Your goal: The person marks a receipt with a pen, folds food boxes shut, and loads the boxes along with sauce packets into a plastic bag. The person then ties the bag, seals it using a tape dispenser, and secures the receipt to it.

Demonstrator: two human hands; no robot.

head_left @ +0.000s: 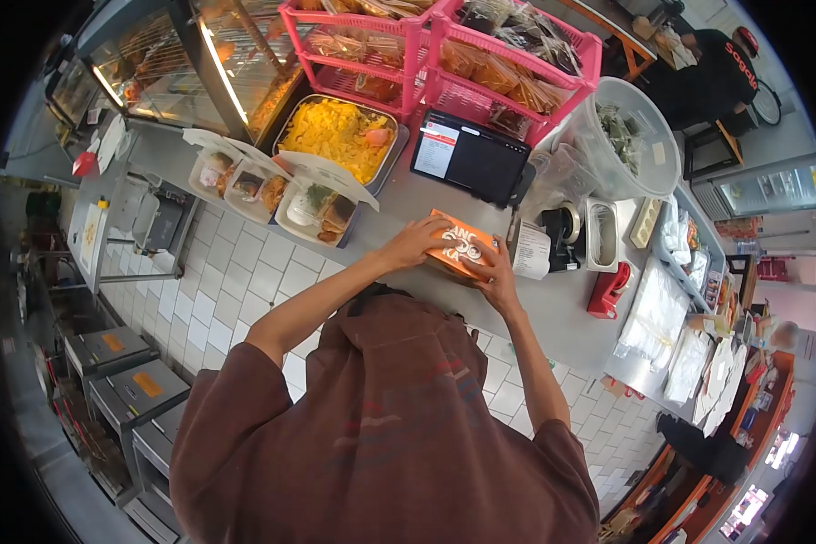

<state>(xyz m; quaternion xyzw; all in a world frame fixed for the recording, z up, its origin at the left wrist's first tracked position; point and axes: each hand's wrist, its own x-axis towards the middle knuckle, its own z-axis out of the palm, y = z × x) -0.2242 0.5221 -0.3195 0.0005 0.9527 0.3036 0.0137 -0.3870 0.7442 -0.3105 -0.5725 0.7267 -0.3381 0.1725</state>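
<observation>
Two bare hands close on one orange box: the left hand (423, 241) takes its left side and the right hand (496, 275) its right, fingers laid over the printed top, so that the orange box (463, 245) sits between the palms. Whether its base touches the counter cannot be told. The walls look like thin card, probably light, though the contents are hidden; such card should be stiff along the folds, yielding mid-panel, and a little slick where printed. Opposite sides near the lower edges would offer the safest hold, since pressure on the top might dent it. Around the grip lies a grey counter (553, 315). Just beyond the grip stands a tablet (470, 161); to its left, open food boxes (317, 216) and a tray of yellow food (331, 131); to its right, a red tape dispenser (607, 290). Farther beyond rise pink racks (417, 63). Below and left of the grip is a tiled floor (216, 304); far beyond, at right, a person in dark clothing (709, 72).
</observation>
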